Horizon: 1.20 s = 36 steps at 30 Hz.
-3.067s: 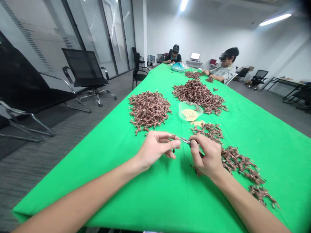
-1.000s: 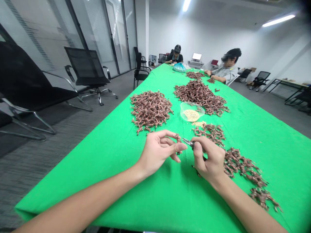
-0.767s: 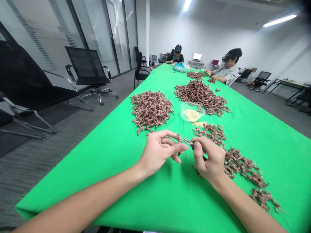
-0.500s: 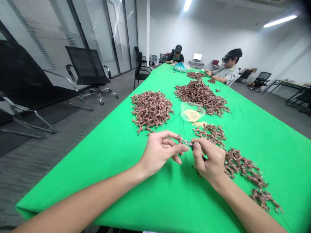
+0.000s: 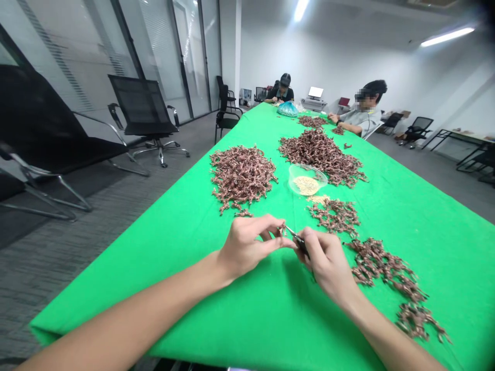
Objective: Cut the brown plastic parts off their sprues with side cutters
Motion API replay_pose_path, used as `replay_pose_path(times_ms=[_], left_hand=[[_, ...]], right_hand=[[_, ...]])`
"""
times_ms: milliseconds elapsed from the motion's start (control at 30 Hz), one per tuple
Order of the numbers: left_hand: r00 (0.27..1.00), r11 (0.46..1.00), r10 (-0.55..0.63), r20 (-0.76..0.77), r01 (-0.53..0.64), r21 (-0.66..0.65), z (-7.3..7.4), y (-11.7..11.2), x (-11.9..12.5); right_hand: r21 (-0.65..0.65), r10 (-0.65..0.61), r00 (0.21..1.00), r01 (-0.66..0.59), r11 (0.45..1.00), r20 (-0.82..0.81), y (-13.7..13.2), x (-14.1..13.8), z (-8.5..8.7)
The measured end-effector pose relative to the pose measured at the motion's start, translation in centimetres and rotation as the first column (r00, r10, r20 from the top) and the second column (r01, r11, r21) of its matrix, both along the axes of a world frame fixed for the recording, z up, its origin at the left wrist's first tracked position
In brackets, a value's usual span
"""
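I watch the left hand [image 5: 247,242], its fingers pinching a small brown piece [image 5: 281,231] beside the small pliers [image 5: 299,241] in the right hand [image 5: 328,263]; a weak pinch could let it slip.

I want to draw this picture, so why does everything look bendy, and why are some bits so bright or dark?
In the head view, the green cloth stretches and slants, and the left arm looks huge; the ceiling lamp glares white; a dark blur shades the top right corner.
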State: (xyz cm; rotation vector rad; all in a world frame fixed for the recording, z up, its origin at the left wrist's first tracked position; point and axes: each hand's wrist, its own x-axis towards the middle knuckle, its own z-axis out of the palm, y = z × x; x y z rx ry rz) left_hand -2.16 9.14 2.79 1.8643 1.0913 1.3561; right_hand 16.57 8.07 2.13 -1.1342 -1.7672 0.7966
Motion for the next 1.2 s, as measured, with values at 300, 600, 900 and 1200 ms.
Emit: replay_pose_path(times_ms=[300, 600, 900, 1200], left_hand=[[0.908, 0.892, -0.048, 0.417, 0.227, -0.390, 0.7, 0.5, 0.9], [0.768, 0.670, -0.053, 0.638, 0.501, -0.547, 0.4, 0.8, 1.1], [0.729, 0.620, -0.067, 0.681, 0.565, -0.544, 0.4, 0.7, 1.3], [0.723, 0.602, -0.071, 0.688, 0.580, -0.548, 0.3, 0.6, 1.1]], right_hand=[[0.334, -0.150, 0.986, 0.115, 0.935, 0.079, 0.7, 1.0, 0.5], [0.725, -0.262, 0.921, -0.030, 0.688, 0.287, 2.3, 2.2, -0.3], [0.769, -0.293, 0.900, -0.069, 0.636, 0.323, 2.6, 2.4, -0.2], [0.780, -0.283, 0.906, -0.078, 0.621, 0.315, 2.4, 2.5, -0.3]])
